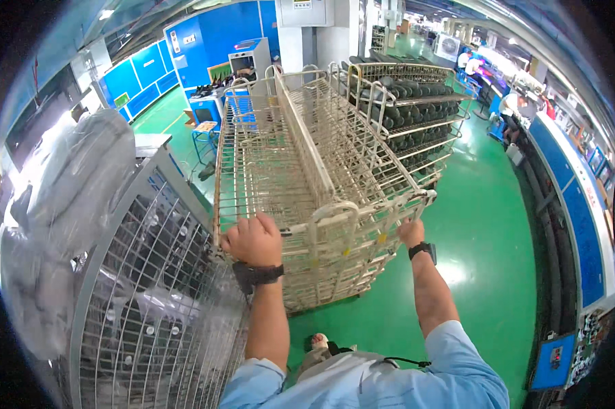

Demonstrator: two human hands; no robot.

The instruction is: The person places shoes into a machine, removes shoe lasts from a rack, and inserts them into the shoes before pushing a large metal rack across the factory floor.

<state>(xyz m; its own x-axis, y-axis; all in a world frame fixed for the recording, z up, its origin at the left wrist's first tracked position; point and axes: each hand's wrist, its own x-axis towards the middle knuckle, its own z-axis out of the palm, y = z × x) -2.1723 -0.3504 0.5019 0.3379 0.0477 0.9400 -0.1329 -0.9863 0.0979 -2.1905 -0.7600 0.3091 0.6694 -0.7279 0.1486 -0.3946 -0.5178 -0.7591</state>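
Observation:
A tall wire rack cart (301, 245) of off-white metal, with several wire shelves, stands right in front of me. My left hand (253, 240) is closed round its near left corner. Lower on the near right corner, my right hand (410, 232) grips the frame, its fingers partly hidden by the bars. The top tier of this rack holds nothing that I can see. Just beyond it stands another wire rack (451, 140), its shelves filled with rows of dark shoe-shaped pieces (416, 109).
Close on my left is a grey mesh cage (151, 300), beside clear plastic wrapping (69, 198). Along the right runs a conveyor line with blue panels (570, 204). Green floor (485, 286) lies between it and the racks. Blue machines (215, 34) and seated people (511, 109) are farther off.

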